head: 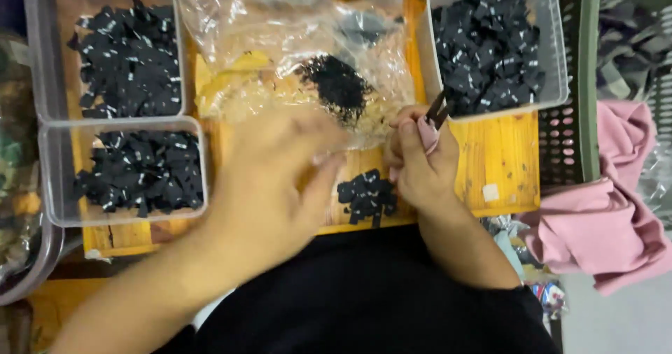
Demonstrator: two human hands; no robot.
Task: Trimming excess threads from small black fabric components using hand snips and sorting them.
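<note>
Black tags (367, 197) lie between a blurred, spread-fingered left hand (269, 186) and right hand (420, 161) pinching dark tool (438, 109).

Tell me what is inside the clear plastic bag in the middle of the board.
The clear plastic bag holds a heap of tiny black pieces and some yellowish material. The blurred left hand covers its lower edge, so anything there is hidden.

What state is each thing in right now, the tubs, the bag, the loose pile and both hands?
Upper left tub: lidless, full of black tags.
Lower left tub: lidless, full of black tags.
Right tub: lidless, full of black tags.
Clear plastic bag: crumpled, lying flat.
Small tag pile: loose on wooden board.
Left hand: blurred, over the bag.
Right hand: closed on a thin dark piece.
</note>
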